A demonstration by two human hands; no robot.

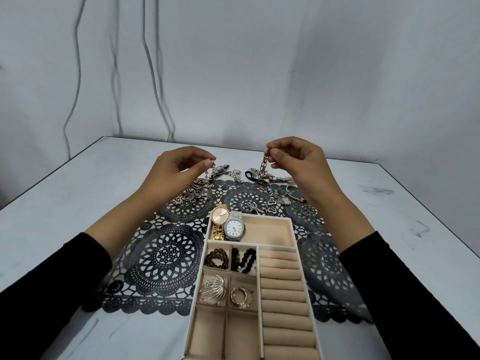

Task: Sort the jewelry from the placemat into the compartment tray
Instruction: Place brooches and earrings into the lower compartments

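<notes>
A black lace placemat (pixel 166 253) covers the table's middle, with loose silver jewelry (pixel 191 196) heaped along its far edge. My left hand (pixel 179 167) pinches the top of a beaded silver chain (pixel 207 178) that hangs down to the heap. My right hand (pixel 296 158) pinches a gold link chain (pixel 263 166) lifted above the far right pile. The beige compartment tray (pixel 292 229) lies in front. It holds a gold watch (pixel 220 216), a silver watch (pixel 234 227), two bead bracelets (pixel 217 258), a silver shell piece (pixel 213 289) and a pearl ring bracelet (pixel 241 297).
The tray's ring rolls (pixel 283 294) on the right and its two near compartments (pixel 223 333) hold nothing. White cables (pixel 155 87) hang on the wall behind. The white table (pixel 65 203) has edges at the far left and far right.
</notes>
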